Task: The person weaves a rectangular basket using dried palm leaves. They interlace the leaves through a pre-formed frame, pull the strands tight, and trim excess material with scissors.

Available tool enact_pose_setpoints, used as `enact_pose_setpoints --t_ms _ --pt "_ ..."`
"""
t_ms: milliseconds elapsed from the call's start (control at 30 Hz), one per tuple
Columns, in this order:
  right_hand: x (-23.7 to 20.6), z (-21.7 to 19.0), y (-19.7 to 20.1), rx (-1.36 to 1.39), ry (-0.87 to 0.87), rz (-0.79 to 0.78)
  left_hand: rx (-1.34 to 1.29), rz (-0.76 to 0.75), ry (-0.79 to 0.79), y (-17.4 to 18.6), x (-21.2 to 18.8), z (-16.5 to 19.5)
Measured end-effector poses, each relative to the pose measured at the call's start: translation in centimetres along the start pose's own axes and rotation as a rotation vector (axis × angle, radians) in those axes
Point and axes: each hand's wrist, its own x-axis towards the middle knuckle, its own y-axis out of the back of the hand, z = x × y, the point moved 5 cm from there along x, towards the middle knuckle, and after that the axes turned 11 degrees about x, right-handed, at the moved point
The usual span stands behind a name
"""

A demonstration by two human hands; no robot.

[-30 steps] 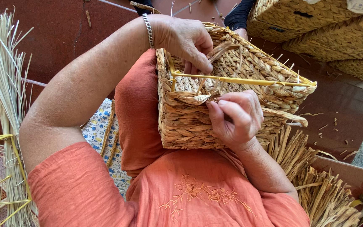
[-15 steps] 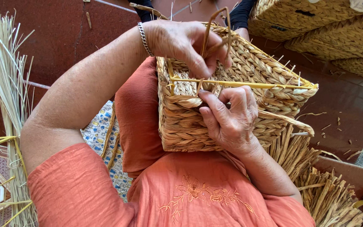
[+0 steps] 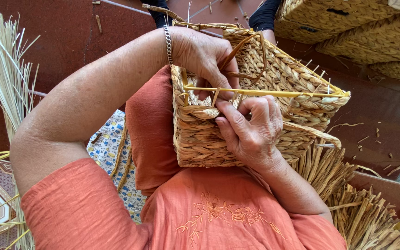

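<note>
Woven basket point(image 3: 274, 78) on lap; left hand point(image 3: 204, 53) gripping its rim; right hand point(image 3: 251, 127) pinching a braided strand point(image 3: 200, 112).

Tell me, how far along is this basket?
Mostly woven: the basket walls look fully braided. In hand is the top edge: the left hand grips the rim with a loop of strand, the right hand pinches beside the yellow rod. Left: short stalk ends poke out along the rim.

The person wears a loose orange top point(image 3: 172, 217) with short sleeves point(image 3: 75, 208) and a flower stitched in matching thread on the chest. A silver chain bracelet point(image 3: 167, 42) circles the wrist just behind the left hand point(image 3: 204, 55).
</note>
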Motion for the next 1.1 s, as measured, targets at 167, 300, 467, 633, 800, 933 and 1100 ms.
enact_pose_setpoints --t_ms 167,300,467,633,800,933,1100 --pt "-0.8 0.5 0.5 0.152 0.074 0.108 0.075 0.051 -0.014 0.3 0.2 -0.2" --pt "-1.9 0.7 1.2 0.136 0.048 0.196 0.172 0.103 0.084 0.9 0.8 -0.5" --pt "-2.0 0.6 1.1 0.085 0.027 0.176 0.180 0.182 0.112 1.7 0.6 1.0" --pt "-1.6 0.2 1.2 0.081 0.065 0.150 0.103 0.274 -0.021 2.7 -2.0 2.9" --pt "-1.4 0.0 0.7 0.034 0.062 0.085 -0.031 0.402 -0.151 3.5 -1.2 2.2" --pt "-1.3 0.2 0.4 -0.020 0.039 0.068 -0.034 0.582 -0.015 4.3 1.7 -0.2" --pt "-1.3 0.2 0.3 -0.020 0.039 0.081 -0.144 0.691 0.024 4.9 2.2 -0.7"
